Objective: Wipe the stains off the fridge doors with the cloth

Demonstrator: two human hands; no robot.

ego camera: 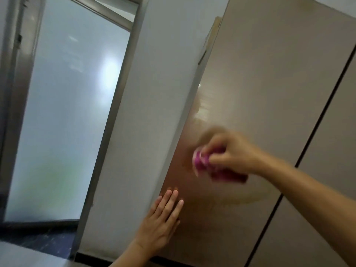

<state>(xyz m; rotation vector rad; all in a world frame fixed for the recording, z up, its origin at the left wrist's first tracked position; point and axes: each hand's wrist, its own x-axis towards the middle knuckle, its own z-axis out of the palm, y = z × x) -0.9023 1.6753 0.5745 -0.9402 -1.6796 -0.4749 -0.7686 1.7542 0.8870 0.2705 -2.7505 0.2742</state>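
The bronze, glossy left fridge door fills the right half of the head view. My right hand grips a bunched pink cloth and presses it against this door; hand and cloth are motion-blurred. A faint wet smear curves across the door just below the cloth. Lower down, my left hand lies flat on the same door near its left edge, fingers straight and together. A dark vertical gap separates this door from the right fridge door.
A white wall panel stands directly left of the fridge. Beyond it is a frosted glass window in a metal frame. A dark speckled sill runs below the window.
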